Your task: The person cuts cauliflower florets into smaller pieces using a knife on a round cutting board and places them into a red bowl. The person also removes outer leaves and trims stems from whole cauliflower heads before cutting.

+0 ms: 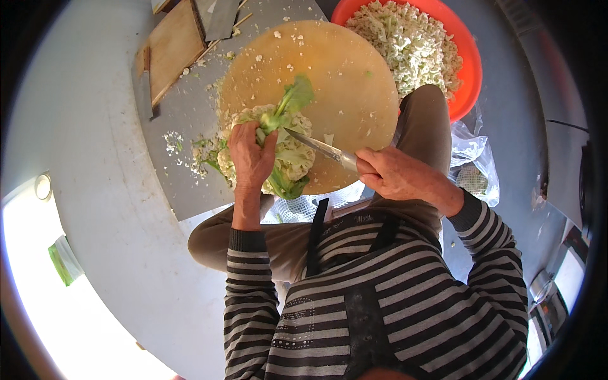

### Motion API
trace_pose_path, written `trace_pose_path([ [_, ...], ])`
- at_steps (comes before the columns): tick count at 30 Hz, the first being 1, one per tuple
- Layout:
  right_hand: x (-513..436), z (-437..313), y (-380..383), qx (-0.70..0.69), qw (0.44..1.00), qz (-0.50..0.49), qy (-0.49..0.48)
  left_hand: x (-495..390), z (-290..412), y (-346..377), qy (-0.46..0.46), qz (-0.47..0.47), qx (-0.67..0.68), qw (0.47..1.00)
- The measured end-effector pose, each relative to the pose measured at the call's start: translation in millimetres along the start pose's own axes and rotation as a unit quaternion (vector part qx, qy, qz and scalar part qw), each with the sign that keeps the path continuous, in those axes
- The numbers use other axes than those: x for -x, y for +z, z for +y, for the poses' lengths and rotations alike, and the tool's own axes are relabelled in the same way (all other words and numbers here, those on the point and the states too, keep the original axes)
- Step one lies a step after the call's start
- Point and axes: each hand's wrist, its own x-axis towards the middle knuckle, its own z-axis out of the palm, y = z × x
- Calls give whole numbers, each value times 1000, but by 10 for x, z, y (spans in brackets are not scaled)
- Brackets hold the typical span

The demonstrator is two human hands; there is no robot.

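Observation:
A cauliflower head [297,159] with green leaves lies at the lower left of a round cutting board [346,85]. My left hand [251,152] grips it from the left, thumb beside the pale stem of an upright green leaf [298,95]. In my right hand [399,173] is a kitchen knife [318,145], held by its pale handle. The blade points up and left, its tip at the base of the leaf near my left thumb. Whether the tip has entered the stem I cannot tell. Small white crumbs dot the board.
Cut cauliflower pieces [408,47] fill a red basin [470,61] at the upper right. At the upper left are a cleaver [223,19], a wooden board [173,47] and another knife [145,92]. Below the basin lies a clear plastic bag [484,166]. Scraps lie left of the cutting board.

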Motion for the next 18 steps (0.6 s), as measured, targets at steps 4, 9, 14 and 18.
trace_pose_path([
  [4, -144, -116, -44, 6, 1000, -22, -8, 84, -75, -23, -17, 47, 59, 997],
  [9, -347, -28, 67, 109, 989, -9, -95, 94, -77, -140, 107, 77, -20, 991],
  [14, -363, -176, -17, 307, 939, -47, -149, 183, -41, -142, 115, 64, 25, 991],
  [18, -361, -208, -162, 297, 942, -89, -129, 198, -109, -116, 169, 44, 60, 983],
])
